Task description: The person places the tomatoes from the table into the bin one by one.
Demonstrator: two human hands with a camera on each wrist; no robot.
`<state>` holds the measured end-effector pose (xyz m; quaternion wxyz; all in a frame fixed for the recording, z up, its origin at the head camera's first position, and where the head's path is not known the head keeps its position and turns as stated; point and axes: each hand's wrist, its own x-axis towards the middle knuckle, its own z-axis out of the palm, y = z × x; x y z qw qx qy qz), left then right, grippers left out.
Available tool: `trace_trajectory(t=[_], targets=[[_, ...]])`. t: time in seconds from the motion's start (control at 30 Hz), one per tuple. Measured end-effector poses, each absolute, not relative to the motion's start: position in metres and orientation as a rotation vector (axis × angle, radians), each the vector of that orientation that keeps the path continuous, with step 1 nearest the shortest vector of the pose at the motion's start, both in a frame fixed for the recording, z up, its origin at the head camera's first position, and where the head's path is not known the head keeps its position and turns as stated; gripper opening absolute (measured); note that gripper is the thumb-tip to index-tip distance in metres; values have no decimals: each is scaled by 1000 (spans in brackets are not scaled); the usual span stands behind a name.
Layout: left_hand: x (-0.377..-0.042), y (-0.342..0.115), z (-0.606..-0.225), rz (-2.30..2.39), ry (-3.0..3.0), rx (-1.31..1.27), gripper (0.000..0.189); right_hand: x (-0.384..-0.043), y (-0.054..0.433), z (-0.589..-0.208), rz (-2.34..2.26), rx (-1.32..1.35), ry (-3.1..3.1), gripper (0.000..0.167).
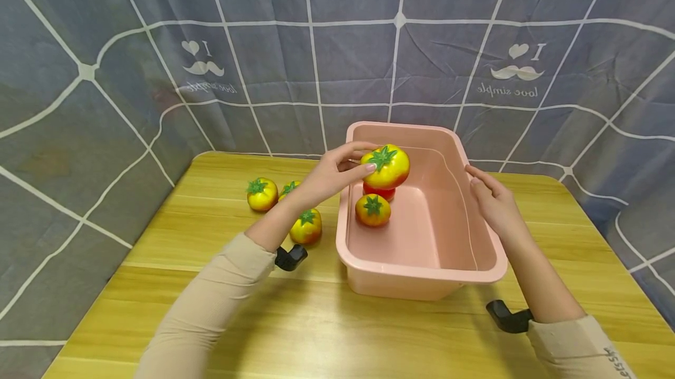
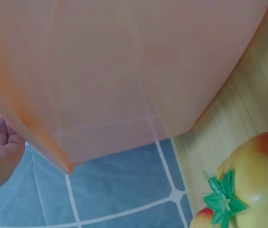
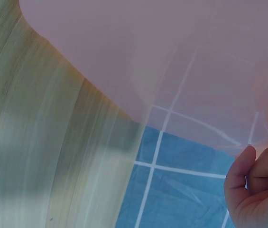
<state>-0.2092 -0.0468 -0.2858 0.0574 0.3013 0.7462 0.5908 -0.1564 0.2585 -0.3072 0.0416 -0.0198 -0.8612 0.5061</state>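
Observation:
My left hand (image 1: 334, 171) holds a yellow artificial tomato (image 1: 394, 173) with a green star-shaped top, over the left side of a pink plastic basin (image 1: 416, 273). Below it in the basin lie a red tomato (image 1: 381, 193), partly hidden, and an orange-yellow tomato (image 1: 372, 211). At the basin's right rim, my right hand (image 1: 498, 206) grips the edge, its fingers bent there in the right wrist view. Left of the basin on the table are a yellow tomato (image 1: 262, 194), another tomato (image 1: 289, 188) half hidden by my left arm, and a yellow-red tomato (image 1: 307, 228).
The wooden table (image 1: 316, 332) carries the basin near its back edge. A grey curtain (image 1: 358, 62) with white lines hangs behind and along the sides. Black wrist mounts (image 1: 291, 258) stick out below both forearms.

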Motion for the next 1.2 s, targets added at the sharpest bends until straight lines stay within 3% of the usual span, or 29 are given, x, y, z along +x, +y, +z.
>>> trace_trajectory(t=[0.67, 1.2], targets=[[-216, -19, -287, 1701, 2268, 1002, 42, -157, 257, -308, 1529, -67, -2630, 52], [-222, -15, -289, 1733, 2328, 1004, 26, -156, 258, -308, 1547, -49, -2629, 53]])
